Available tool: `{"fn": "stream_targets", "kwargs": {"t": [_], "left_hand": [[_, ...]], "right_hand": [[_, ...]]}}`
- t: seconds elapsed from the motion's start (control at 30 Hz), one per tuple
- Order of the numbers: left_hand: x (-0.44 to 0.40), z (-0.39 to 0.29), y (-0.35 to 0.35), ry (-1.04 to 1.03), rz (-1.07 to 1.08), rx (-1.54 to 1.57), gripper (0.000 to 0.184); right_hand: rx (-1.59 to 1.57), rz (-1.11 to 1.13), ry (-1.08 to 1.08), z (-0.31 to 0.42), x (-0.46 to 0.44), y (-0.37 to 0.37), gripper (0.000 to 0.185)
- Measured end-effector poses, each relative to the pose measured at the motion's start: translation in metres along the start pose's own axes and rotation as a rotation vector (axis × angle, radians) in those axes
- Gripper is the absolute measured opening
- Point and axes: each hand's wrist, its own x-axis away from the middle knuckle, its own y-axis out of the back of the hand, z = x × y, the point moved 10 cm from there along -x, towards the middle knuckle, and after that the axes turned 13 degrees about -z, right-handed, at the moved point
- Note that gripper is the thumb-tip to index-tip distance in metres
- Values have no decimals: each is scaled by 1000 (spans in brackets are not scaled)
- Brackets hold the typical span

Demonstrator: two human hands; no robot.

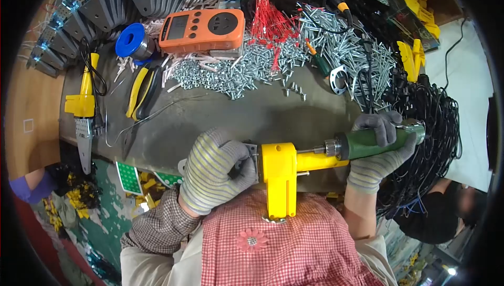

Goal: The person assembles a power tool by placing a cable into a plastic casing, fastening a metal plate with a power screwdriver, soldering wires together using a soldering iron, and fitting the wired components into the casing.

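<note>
A yellow plastic housing (280, 176) stands upright near the front edge of the worktable, its long arm pointing right. My left hand (217, 168), in a striped glove, is closed on the dark metal plate (253, 161) at the housing's left side. My right hand (379, 152), gloved too, is wrapped round a green electric screwdriver (362, 143). The screwdriver lies level above the yellow arm, and its long bit (312, 150) points left into the housing. Where the bit ends inside the housing is hidden.
Screws and nuts (226, 73) lie heaped behind my hands, with an orange meter (202, 30), solder spool (134, 43) and pliers (142, 93). Black cables (422, 139) pile up at right. A finished-looking yellow tool (82, 105) lies left. Another person (438, 210) is at lower right.
</note>
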Motion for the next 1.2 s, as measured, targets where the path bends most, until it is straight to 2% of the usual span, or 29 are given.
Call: {"fn": "stream_targets", "kwargs": {"t": [0.3,0.4,0.5,0.6,1.0,1.2], "left_hand": [[1,-1,-4,8,21,64,23],[1,-2,-5,-48,43,33,25],[1,13,-3,133,79,107,21],[-1,16,-4,144,113,116,22],[-2,4,-3,-50,110,112,32],[-9,-7,-5,-132,156,52,30]], "right_hand": [[50,59,10,-4,4,-15,36],[63,53,18,-5,4,-17,35],[83,37,34,-4,3,-16,34],[95,50,18,-4,1,-15,32],[72,58,9,-7,3,-15,29],[73,93,18,-10,7,-22,26]]}}
